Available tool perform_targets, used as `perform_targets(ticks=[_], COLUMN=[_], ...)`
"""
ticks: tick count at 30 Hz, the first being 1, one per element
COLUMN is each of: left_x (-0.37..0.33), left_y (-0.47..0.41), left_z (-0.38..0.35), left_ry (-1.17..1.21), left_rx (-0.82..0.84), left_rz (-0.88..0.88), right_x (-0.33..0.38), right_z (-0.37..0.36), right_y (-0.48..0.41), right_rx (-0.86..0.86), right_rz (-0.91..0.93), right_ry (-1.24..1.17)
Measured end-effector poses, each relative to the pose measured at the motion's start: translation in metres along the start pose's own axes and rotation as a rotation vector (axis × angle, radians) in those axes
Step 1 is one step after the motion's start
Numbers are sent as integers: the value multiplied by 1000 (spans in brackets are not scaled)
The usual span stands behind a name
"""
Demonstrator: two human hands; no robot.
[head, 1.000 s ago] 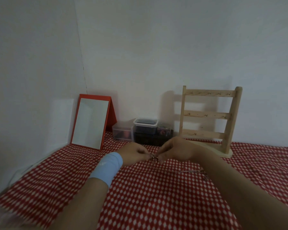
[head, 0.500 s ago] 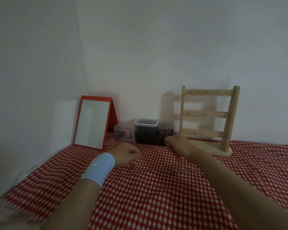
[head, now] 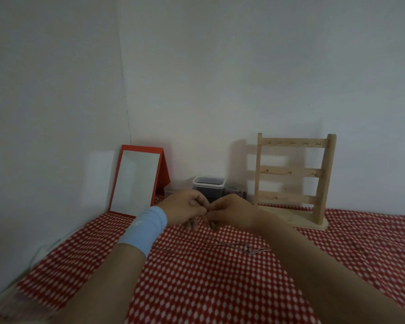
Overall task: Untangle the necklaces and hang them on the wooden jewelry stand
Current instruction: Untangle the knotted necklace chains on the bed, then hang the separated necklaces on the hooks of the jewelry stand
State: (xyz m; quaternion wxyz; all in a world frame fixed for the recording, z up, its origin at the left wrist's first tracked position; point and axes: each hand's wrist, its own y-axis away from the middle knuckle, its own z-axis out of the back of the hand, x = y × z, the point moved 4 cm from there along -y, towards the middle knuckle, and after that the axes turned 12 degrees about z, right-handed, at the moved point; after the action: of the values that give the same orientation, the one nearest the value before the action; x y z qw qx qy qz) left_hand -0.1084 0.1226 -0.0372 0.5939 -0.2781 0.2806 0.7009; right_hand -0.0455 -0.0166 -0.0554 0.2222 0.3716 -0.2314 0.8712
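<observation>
Both forearms reach forward over the red-checked cloth on the bench. The left hand, above a blue wristband, and the right hand meet fingertip to fingertip, curled fingers pinching the tangled necklaces. A loose chain lies on the cloth below. The wooden jewelry stand is upright behind, to the right.

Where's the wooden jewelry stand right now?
In the head view the wooden jewelry stand stands upright at the back right of the checked cloth, by the wall, right of the plastic boxes.
</observation>
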Motion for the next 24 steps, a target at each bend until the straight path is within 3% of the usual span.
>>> perform_targets(ticks=[8,16,19,21,24], left_x=[-14,-26,-47,-67,-103], left_y=[-13,-35,-36,-37,-38], left_z=[-12,-15,-21,-35,-58], left_ry=[-263,-502,-473,-319,-96], left_rx=[121,-41,-88,-46,28], left_rz=[72,204,148,79,9], right_x=[-15,-68,-77,-74,-54], right_z=[49,101,109,109,108], right_y=[32,81,100,103,92], right_rx=[-135,-262,-205,-139,-170], right_rz=[-138,-299,-386,-370,-197], right_ry=[111,281,365,419,188])
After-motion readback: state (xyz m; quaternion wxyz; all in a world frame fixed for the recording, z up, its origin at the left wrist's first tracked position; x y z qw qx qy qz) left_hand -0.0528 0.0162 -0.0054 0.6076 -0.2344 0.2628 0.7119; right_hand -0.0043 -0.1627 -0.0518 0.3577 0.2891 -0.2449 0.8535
